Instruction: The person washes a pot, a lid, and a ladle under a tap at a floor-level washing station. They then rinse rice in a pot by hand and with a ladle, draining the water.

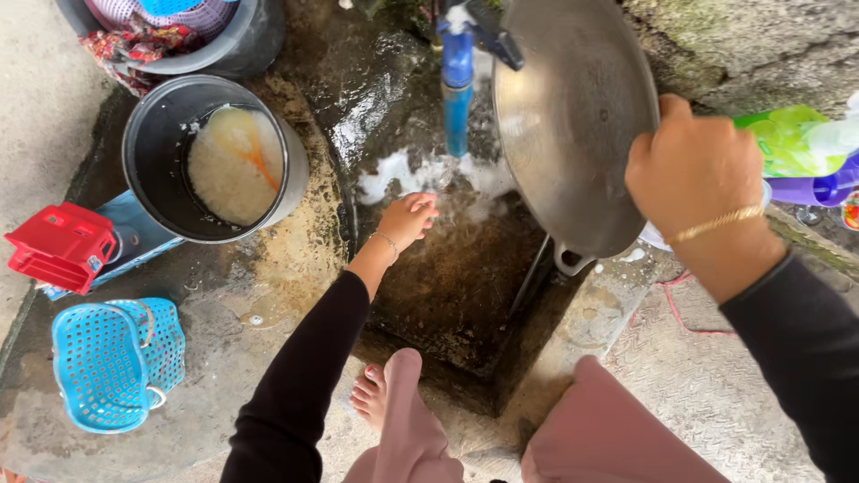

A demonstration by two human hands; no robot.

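Observation:
A large grey metal wok (573,116) stands tilted on its edge beside a blue water tap (457,85). My right hand (693,165), with a gold bracelet on the wrist, grips the wok's right rim. Water runs from the tap and splashes white on the wet stone below. My left hand (409,217) reaches into that splash under the tap, fingers loosely curled, holding nothing that I can see. My bare foot (369,396) rests at the edge of the sunken wet drain pit (456,304).
A dark pot (152,152) with milky water stands at the left. Above it sits a basin of cloth (152,40). A red plastic piece (58,246) and a blue basket (107,362) lie lower left. Green and purple containers (801,152) sit at the right.

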